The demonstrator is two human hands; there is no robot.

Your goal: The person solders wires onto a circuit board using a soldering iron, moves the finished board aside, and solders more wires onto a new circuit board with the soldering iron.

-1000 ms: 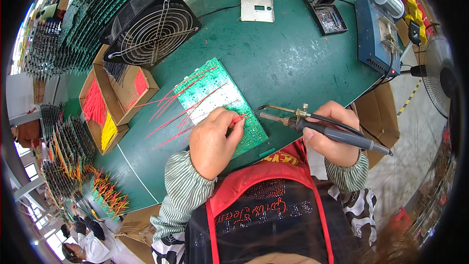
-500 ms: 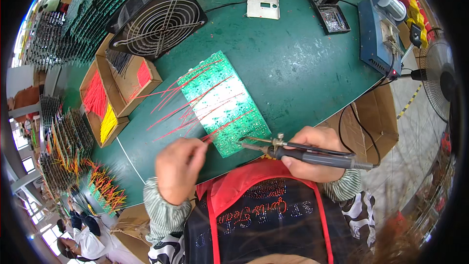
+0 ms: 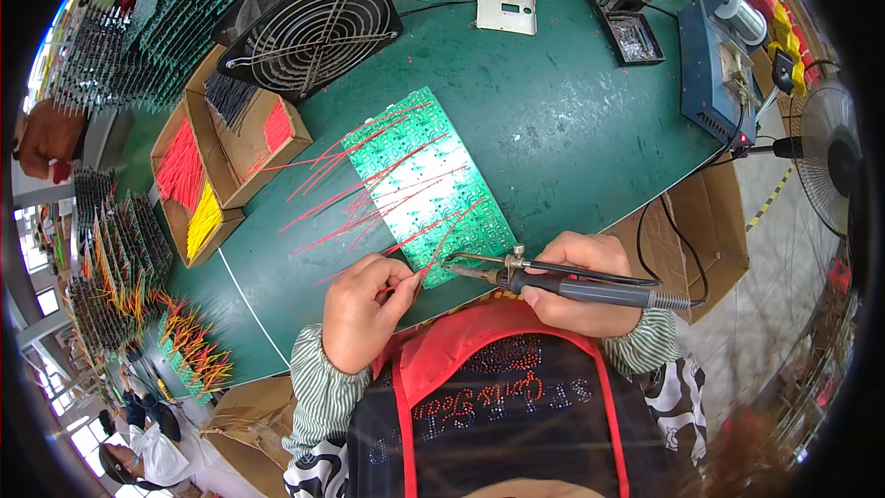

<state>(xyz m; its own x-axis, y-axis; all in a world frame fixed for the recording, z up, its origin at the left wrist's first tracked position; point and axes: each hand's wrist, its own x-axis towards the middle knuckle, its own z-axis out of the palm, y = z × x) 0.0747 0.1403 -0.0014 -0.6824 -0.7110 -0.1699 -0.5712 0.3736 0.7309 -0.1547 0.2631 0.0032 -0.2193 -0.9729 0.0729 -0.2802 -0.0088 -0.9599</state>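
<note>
A green circuit board panel [image 3: 479, 221] lies slanted on the table before me, with several red wires [image 3: 396, 143] across it that stick out past its left side. My left hand [image 3: 367, 309] pinches a red wire [image 3: 426, 269] at the board's lower left edge. Wrapped in my right hand [image 3: 590, 286] is a soldering iron [image 3: 590, 291] with a thin metal feed tube on top. Its tip points left, over the lower part of the board near the pinched wire. Whether the tip touches the board I cannot tell.
Cardboard trays of red, yellow and dark wires [image 3: 189, 171] stand left, beside a black box fan [image 3: 318, 28]. A blue soldering station [image 3: 714, 65] with a solder spool is at the right. A black tray [image 3: 631, 32] and white plate [image 3: 506, 10] lie at the back. Wired boards [image 3: 194, 346] stand far left.
My left hand has moved right to the board's lower edge, and a red wire now lies over that corner. The soldering iron has shifted slightly left.
</note>
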